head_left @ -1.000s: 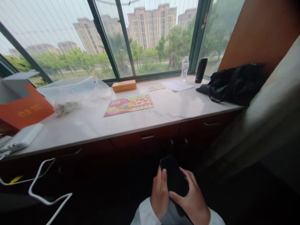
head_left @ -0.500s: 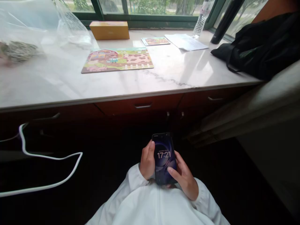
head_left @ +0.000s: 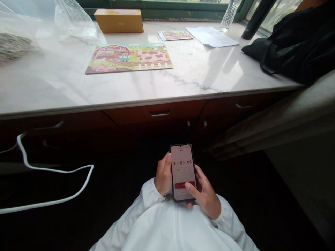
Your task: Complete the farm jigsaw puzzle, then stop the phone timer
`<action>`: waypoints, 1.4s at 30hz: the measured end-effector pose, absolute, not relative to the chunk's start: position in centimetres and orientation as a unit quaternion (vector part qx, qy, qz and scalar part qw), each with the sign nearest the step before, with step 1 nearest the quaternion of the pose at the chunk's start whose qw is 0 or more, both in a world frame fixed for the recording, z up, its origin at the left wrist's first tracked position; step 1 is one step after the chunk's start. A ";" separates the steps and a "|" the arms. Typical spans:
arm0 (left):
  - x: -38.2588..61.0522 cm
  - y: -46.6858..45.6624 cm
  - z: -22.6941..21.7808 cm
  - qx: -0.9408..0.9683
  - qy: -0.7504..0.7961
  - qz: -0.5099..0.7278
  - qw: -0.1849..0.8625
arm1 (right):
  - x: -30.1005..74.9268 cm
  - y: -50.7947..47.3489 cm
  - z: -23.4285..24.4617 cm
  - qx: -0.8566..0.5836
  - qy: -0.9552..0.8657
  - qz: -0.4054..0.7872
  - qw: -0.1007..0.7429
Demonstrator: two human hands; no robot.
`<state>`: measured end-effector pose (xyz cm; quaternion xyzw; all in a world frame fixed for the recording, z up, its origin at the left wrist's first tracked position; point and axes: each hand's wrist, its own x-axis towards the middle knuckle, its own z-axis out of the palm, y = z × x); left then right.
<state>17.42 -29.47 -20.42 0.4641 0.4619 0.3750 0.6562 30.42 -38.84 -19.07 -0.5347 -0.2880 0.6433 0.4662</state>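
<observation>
I hold a smartphone (head_left: 182,170) low in front of me with both hands. Its bright screen shows a timer reading and a red button. My left hand (head_left: 162,175) wraps the phone's left edge, thumb on the side. My right hand (head_left: 206,193) cradles the right edge, and its thumb rests on the red button. White sleeves cover both wrists. On the marble counter (head_left: 183,80) ahead lies a colourful farm puzzle board (head_left: 129,57).
A yellow box (head_left: 119,20), a small picture card (head_left: 175,35), a paper sheet (head_left: 211,36), a water bottle (head_left: 229,14) and a black flask (head_left: 255,19) line the window. A black bag (head_left: 293,45) sits right, a plastic bag (head_left: 34,31) left. A white cable (head_left: 52,174) hangs below, by drawers (head_left: 159,113).
The phone screen went from dark to a lock screen and now shows a timer. My view tilted down from the window towards the counter and my lap.
</observation>
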 end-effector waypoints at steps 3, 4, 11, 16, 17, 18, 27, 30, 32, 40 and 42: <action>17.4 -29.5 -20.2 0.464 0.450 0.372 0.667 | 30.4 -39.0 -19.1 -0.513 -0.267 0.653 0.490; 17.4 -29.5 -20.2 0.465 0.448 0.372 0.667 | 30.5 -39.1 -19.1 -0.506 -0.262 0.656 0.495; 17.3 -29.4 -20.4 0.467 0.445 0.371 0.668 | 30.4 -39.0 -19.1 -0.488 -0.267 0.657 0.509; 17.3 -29.4 -20.4 0.465 0.449 0.369 0.668 | 30.3 -39.0 -19.0 -0.495 -0.262 0.655 0.508; 17.3 -29.4 -20.3 0.464 0.449 0.370 0.668 | 30.3 -39.1 -19.0 -0.492 -0.258 0.657 0.509; 17.3 -29.3 -20.3 0.464 0.449 0.370 0.667 | 30.4 -39.1 -19.1 -0.489 -0.255 0.659 0.512; 17.2 -29.2 -20.3 0.449 0.448 0.375 0.676 | 30.6 -39.0 -19.1 -0.487 -0.266 0.669 0.495; 17.1 -29.2 -20.2 0.452 0.451 0.375 0.672 | 30.6 -39.1 -19.3 -0.471 -0.259 0.675 0.505; 17.1 -29.3 -20.2 0.455 0.452 0.375 0.669 | 30.6 -39.2 -19.5 -0.462 -0.251 0.679 0.511; 17.1 -29.4 -20.3 0.467 0.449 0.369 0.666 | 30.4 -39.3 -19.7 -0.450 -0.245 0.674 0.532; 17.1 -29.4 -20.3 0.468 0.450 0.367 0.666 | 30.3 -39.3 -19.8 -0.451 -0.241 0.672 0.536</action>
